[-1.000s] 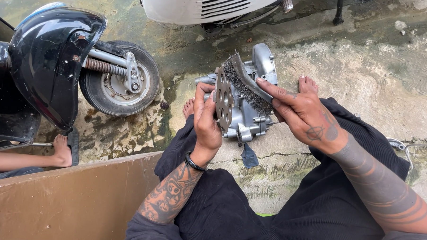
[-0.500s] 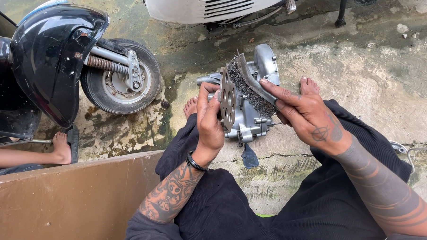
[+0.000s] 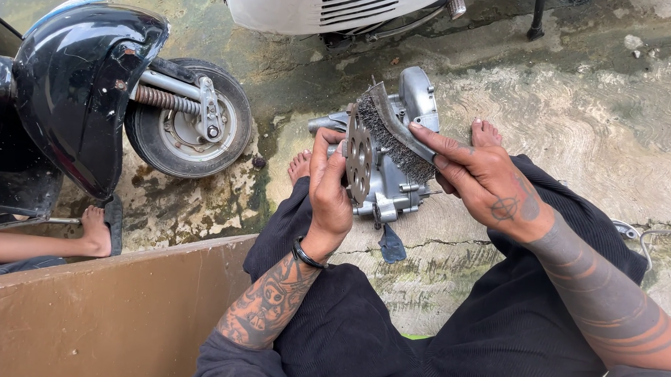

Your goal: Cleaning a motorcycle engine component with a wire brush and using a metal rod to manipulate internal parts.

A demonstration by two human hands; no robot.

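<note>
My left hand (image 3: pixel 328 188) grips a round metal disc with several holes (image 3: pixel 359 156), held upright on edge. My right hand (image 3: pixel 484 179) holds a wire brush (image 3: pixel 394 131) by its handle, the bristles pressed against the disc's rim. Just beyond both hands a grey metal engine casing (image 3: pixel 395 183) lies on the concrete ground between my bare feet (image 3: pixel 300 165). My knees, in dark trousers, frame the hands on either side.
A black scooter (image 3: pixel 79 90) with its front wheel (image 3: pixel 189 120) stands at left. A white scooter body (image 3: pixel 319 6) is at the top. Another person's bare foot in a sandal (image 3: pixel 100 228) rests at left. A brown board (image 3: pixel 101 307) runs along the lower left.
The brush in my right hand has shifted slightly along the disc's edge. My left hand keeps the disc in about the same place.
</note>
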